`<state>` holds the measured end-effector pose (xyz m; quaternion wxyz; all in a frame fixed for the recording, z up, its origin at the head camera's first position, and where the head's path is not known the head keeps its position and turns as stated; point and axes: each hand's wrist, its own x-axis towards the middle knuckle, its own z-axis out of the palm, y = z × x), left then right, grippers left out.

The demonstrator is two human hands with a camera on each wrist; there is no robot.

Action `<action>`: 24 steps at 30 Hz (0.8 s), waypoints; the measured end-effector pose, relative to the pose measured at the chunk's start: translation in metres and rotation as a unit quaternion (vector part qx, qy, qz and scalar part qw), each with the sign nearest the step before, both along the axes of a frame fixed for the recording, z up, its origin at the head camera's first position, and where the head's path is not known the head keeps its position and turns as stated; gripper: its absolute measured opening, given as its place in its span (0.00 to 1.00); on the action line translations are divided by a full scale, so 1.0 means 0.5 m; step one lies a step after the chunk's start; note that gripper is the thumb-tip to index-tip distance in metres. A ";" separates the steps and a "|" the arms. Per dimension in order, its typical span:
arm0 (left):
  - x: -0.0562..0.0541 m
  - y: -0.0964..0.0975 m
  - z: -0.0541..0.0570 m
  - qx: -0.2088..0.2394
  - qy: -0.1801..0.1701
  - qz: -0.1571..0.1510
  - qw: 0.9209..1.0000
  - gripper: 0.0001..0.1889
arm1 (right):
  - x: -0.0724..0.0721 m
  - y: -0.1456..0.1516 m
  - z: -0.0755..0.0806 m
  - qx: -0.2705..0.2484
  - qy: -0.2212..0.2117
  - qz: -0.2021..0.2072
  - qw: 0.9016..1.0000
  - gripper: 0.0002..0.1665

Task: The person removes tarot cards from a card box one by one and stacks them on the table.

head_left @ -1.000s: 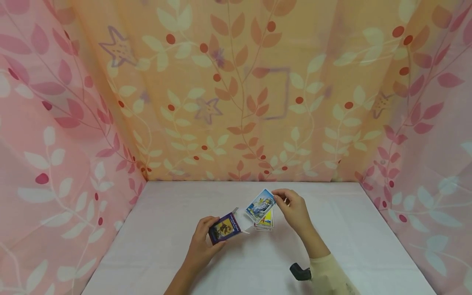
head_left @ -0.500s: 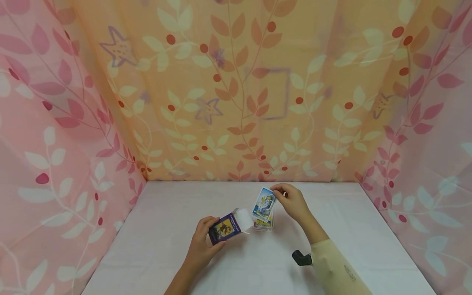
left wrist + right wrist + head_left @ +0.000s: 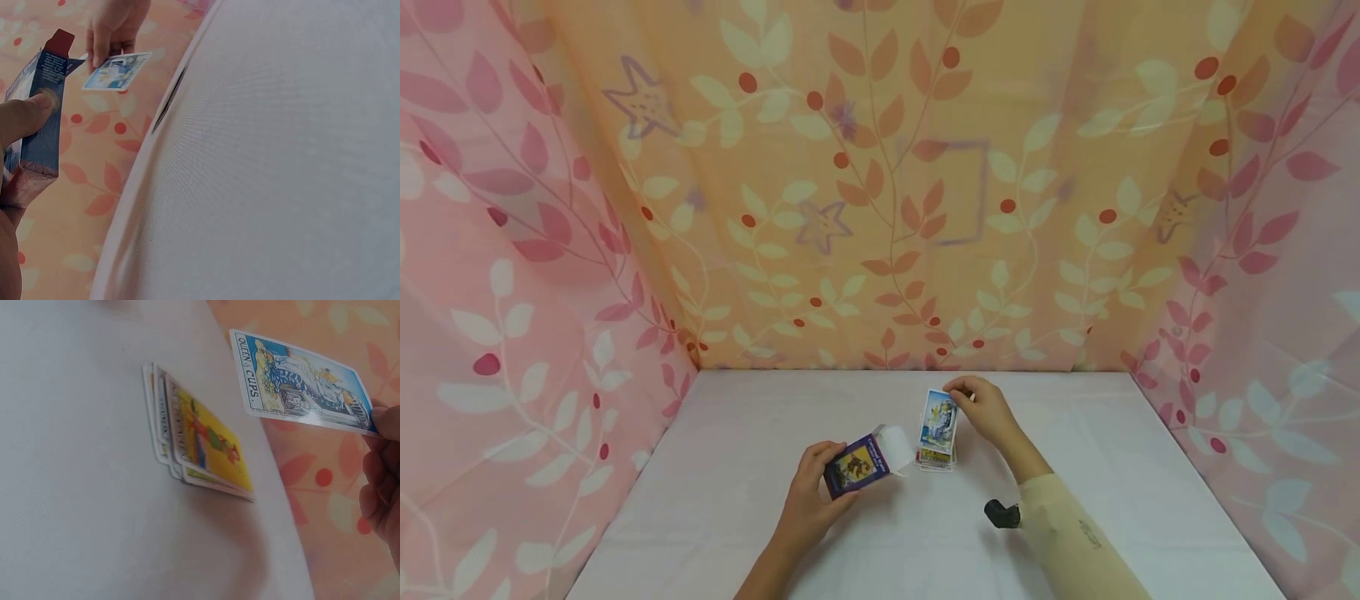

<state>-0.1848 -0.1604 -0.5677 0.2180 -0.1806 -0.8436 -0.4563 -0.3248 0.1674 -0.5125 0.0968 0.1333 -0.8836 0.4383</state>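
Between thumb and fingers, my right hand (image 3: 987, 410) pinches a tarot card (image 3: 938, 419) by its upper corner. In the right wrist view the card (image 3: 300, 384) reads "Queen of Cups" and hangs apart from the pile. Beneath it on the table lies a small, loosely squared stack of tarot cards (image 3: 209, 440), its top card yellow. My left hand (image 3: 811, 492) grips a dark blue card box (image 3: 857, 467) with a picture on its front. The box's flap end is open and points towards the stack. In the left wrist view the thumb presses the box's side (image 3: 44, 134).
A white cloth covers the table (image 3: 715, 467). Behind it hangs an orange leaf-patterned curtain (image 3: 880, 275), with pink curtains (image 3: 535, 333) at the sides. A black device (image 3: 1002, 514) sits by the right sleeve (image 3: 1067, 525).
The Queen of Cups card has turned more upright and moved right and slightly down, over the stack. My right hand has shifted slightly left. The left hand and box stay nearly still.
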 end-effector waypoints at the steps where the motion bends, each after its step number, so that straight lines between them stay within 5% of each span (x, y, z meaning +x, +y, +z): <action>1: 0.001 0.000 0.001 -0.001 -0.003 0.000 1.000 0.44 | -0.002 -0.001 -0.005 0.003 -0.002 0.000 1.000 0.06; 24: 0.001 0.000 0.002 -0.007 0.007 0.007 1.000 0.44 | -0.033 -0.009 -0.067 0.010 -0.071 -0.001 0.997 0.08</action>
